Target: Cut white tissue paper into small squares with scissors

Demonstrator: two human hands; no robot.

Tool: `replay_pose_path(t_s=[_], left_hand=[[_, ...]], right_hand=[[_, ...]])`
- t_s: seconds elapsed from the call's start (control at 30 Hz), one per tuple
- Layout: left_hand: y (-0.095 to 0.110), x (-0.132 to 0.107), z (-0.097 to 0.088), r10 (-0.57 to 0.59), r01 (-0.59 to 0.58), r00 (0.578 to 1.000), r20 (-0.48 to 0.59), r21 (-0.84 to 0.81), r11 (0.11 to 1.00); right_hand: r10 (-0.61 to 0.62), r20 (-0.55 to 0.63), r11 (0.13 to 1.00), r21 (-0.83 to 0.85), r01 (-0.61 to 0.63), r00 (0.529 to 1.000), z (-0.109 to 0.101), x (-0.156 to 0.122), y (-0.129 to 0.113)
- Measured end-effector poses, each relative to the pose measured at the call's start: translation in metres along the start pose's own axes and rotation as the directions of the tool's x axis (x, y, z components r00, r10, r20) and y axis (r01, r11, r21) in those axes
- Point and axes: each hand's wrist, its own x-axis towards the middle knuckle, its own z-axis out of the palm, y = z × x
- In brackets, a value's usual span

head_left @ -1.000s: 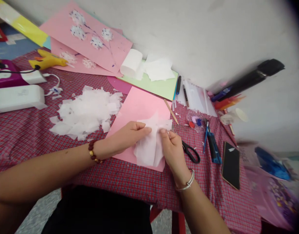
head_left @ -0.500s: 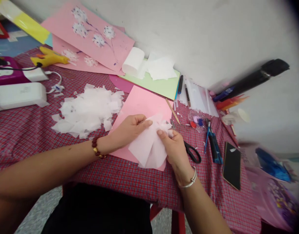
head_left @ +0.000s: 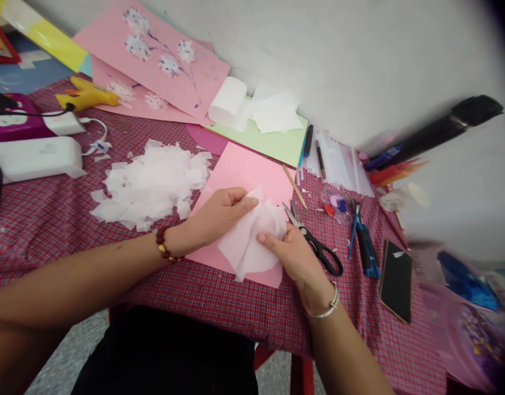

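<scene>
A thin white tissue paper (head_left: 248,241), creased and gathered, is held between my two hands over a pink sheet of paper (head_left: 244,167). My left hand (head_left: 222,215) pinches its upper left edge between thumb and fingers. On the right side, my right hand (head_left: 293,252) grips the tissue with the thumb on top and the fingers hidden beneath. Black-handled scissors (head_left: 314,241) lie just beyond the right hand, their blades parted. A heap of white tissue pieces (head_left: 153,181) is left of the pink sheet. A wooden stick (head_left: 294,186) rests at the sheet's upper right.
Pink sheets with tissue flowers (head_left: 174,82), a toilet roll (head_left: 228,101) and a yellow glue gun (head_left: 85,96) are at the back. A white power strip (head_left: 34,159) sits left. To the right are a paint palette (head_left: 337,204), a blue cutter (head_left: 366,249) and a phone (head_left: 396,280).
The tissue is more bunched, and its fanned lower edge has drawn in. My right thumb has moved down and left across it. More of the scissors shows.
</scene>
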Motion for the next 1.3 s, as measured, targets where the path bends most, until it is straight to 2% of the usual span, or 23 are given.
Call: replay_pose_path(t_s=[0.1,0.2,0.27,0.33,0.4,0.47,0.53,0.6,0.67,0.77,0.87,0.93,1.03,1.1,1.2,1.3], left_hand=[[0.002,-0.001,0.001,-0.019,0.019,1.000,-0.001,-0.032,0.999],[0.011,-0.002,-0.003,-0.110,0.112,0.994,0.028,-0.094,0.989],[0.019,-0.002,-0.009,-0.187,0.194,0.978,0.088,-0.080,0.978],[0.025,0.000,-0.018,-0.225,0.231,0.955,0.194,-0.008,0.973],[0.027,0.002,-0.028,-0.224,0.196,0.914,0.339,0.114,0.974],[0.025,0.005,-0.036,-0.228,0.114,0.858,0.460,0.262,0.958],[0.022,0.007,-0.043,-0.243,0.035,0.828,0.505,0.387,0.921],[0.021,0.008,-0.047,-0.217,-0.009,0.855,0.472,0.432,0.902],[0.021,0.009,-0.046,-0.149,-0.009,0.914,0.377,0.386,0.923],[0.019,0.009,-0.038,-0.045,0.027,0.985,0.164,0.111,0.993],[0.011,0.010,-0.026,0.007,-0.010,1.000,-0.022,-0.173,0.985],[0.005,0.009,-0.020,0.029,-0.046,0.996,-0.087,-0.201,0.978],[0.003,0.006,-0.013,0.057,-0.067,0.996,-0.072,-0.149,0.987],[0.006,0.003,-0.011,0.054,-0.058,0.998,-0.033,-0.125,0.990],[0.016,0.002,-0.013,-0.029,0.032,0.999,0.022,-0.129,0.991],[0.027,0.002,-0.023,-0.125,0.129,0.991,0.038,-0.136,0.982]], right_hand=[[0.032,-0.018,0.999,-0.042,-0.033,0.999,-0.001,0.001,0.000],[0.033,0.008,0.993,-0.110,-0.032,0.999,-0.008,0.002,-0.002],[0.028,0.055,0.988,-0.153,-0.019,0.998,-0.015,0.001,-0.005],[0.037,0.101,0.983,-0.180,-0.018,0.994,-0.020,-0.001,-0.008],[0.055,0.137,0.981,-0.193,-0.028,0.989,-0.023,-0.003,-0.009],[0.075,0.161,0.981,-0.191,-0.043,0.984,-0.024,-0.005,-0.009],[0.076,0.157,0.981,-0.187,-0.046,0.985,-0.023,-0.006,-0.009],[0.051,0.122,0.980,-0.199,-0.026,0.991,-0.023,-0.006,-0.010],[0.031,0.074,0.976,-0.216,-0.014,0.997,-0.023,-0.005,-0.010],[0.032,0.020,0.981,-0.192,-0.027,0.999,-0.024,-0.003,-0.007],[0.032,0.056,0.992,-0.127,-0.025,0.998,-0.024,0.000,-0.002],[0.009,0.098,0.998,-0.061,-0.003,0.995,-0.023,0.002,0.002],[-0.048,0.124,0.999,0.018,0.046,0.991,-0.019,0.004,0.005],[-0.072,0.095,0.997,0.016,0.071,0.993,-0.015,0.004,0.004],[-0.062,0.031,0.998,-0.010,0.062,0.998,-0.012,0.004,0.002],[0.001,0.043,1.000,-0.031,0.000,0.999,-0.015,0.003,-0.001]])
